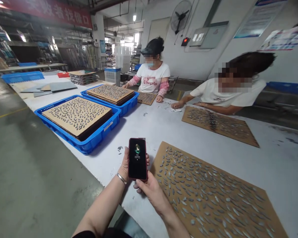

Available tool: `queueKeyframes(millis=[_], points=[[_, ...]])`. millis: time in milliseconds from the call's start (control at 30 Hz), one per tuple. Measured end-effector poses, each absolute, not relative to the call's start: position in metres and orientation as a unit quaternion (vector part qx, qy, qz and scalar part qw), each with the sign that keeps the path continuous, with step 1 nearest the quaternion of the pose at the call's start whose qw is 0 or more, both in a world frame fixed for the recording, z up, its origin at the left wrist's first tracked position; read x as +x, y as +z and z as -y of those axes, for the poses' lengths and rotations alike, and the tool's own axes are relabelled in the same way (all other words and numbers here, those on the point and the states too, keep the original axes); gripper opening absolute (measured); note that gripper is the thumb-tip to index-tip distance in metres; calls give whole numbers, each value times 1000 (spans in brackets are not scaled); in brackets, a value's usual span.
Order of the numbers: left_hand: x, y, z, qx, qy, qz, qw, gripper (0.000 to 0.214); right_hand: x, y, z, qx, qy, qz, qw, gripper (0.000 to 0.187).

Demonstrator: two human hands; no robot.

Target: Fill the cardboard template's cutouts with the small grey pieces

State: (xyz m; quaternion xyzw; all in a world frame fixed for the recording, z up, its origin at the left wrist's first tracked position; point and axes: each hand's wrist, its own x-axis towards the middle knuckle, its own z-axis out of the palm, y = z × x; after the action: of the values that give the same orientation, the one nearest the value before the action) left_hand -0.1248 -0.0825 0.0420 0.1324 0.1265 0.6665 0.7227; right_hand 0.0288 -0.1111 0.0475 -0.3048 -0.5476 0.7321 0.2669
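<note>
A smartphone [137, 165] in a red case is held upright, its dark screen showing a round picture and small text. My left hand [125, 163] is wrapped round it, with fingertips showing at its right edge. At the phone's lower edge, my right hand [149, 188] is closed, the thumb against the bottom and the fingers curled below. A brown board [161, 158] lies beside my right forearm, covered with many small grey leaf-shaped pieces [181, 175]. A few loose pieces [120, 149] lie on the table left of the phone.
Two blue trays [89, 147] [131, 107] at the left hold stacked boards with pieces. Across the white table [149, 127], two co-workers [152, 77] [234, 87] sit at similar boards [146, 98] [248, 132]. Grey sheets [63, 86] lie farther left.
</note>
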Motion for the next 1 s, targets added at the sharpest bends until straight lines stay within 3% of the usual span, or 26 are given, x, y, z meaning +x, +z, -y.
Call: queueKeyframes(millis=[333, 1000], points=[[-127, 28, 74, 122, 588, -188, 777, 103, 40, 28, 111, -345, 707, 550, 281, 61], [-127, 23, 72, 131, 597, -198, 766, 105, 36, 28, 109, -355, 710, 528, 301, 63]])
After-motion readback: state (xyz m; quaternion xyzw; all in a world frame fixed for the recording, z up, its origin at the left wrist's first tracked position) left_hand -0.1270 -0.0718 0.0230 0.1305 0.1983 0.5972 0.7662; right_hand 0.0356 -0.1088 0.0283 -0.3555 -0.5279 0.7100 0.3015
